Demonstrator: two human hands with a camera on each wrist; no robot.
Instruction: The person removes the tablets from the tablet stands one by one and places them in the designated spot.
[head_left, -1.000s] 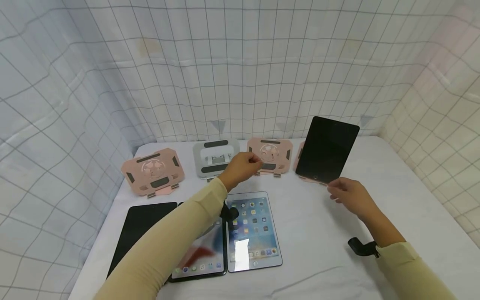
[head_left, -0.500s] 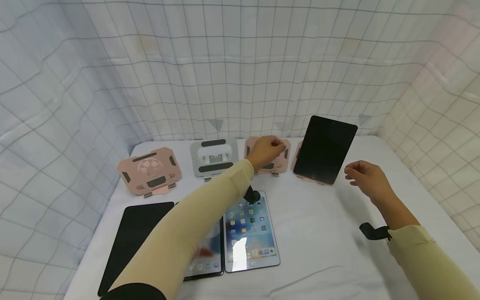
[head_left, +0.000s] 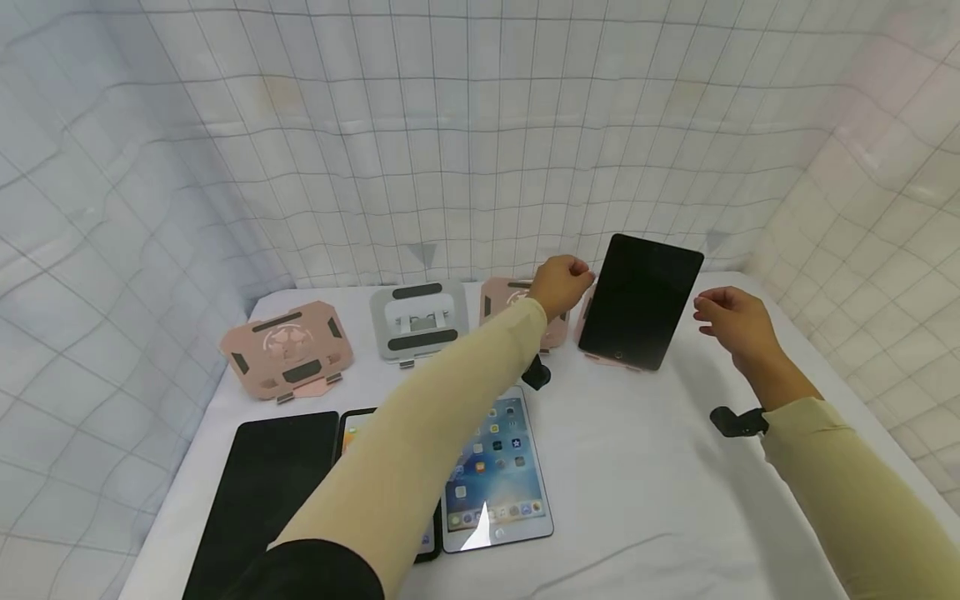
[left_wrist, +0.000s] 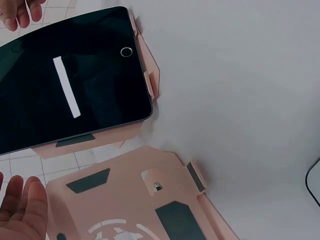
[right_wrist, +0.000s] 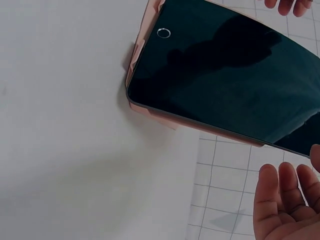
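A black-screened tablet leans upright on a pink tablet stand at the back right, its home button at the lower end. Just off the tablet's left edge is my left hand, fingers loosely bent and nothing in them. My right hand hovers beside the right edge; in the right wrist view its thumb comes right at the tablet's rim, while the other fingers stay apart from it. Another pink stand sits behind my left wrist, partly hidden.
A grey stand and a further pink stand line the back left. In front lie a lit white tablet, a black tablet and one between them, mostly under my left sleeve. Gridded cloth walls surround the white table.
My left hand has moved right, past the grey stand to the standing tablet's left side. My right hand has risen from the tablet's lower corner to beside its right edge.
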